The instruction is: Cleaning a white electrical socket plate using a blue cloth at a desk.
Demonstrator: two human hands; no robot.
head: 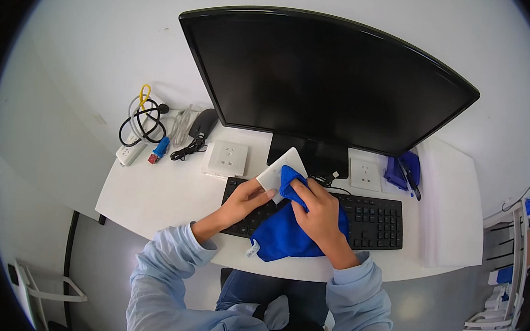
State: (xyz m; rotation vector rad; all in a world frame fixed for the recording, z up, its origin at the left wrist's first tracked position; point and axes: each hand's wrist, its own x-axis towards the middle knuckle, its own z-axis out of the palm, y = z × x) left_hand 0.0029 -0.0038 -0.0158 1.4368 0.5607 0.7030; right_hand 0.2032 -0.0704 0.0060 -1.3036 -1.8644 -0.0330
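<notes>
My left hand grips a white wall socket plate by its lower left edge, tilted above the keyboard. A blue cloth is in my right hand, whose fingers press a fold of it onto the plate's face. The rest of the cloth hangs down over the black keyboard and the desk's front, with a small white tag at its corner. Cloth and fingers hide part of the plate. Keys in the keyboard's middle are covered by the hands and cloth.
A black monitor stands behind. On the white desk, leftwards, are a socket plate, mouse, coiled cables and power strip. Rightwards are another socket plate, a blue-purple holder and a white stack.
</notes>
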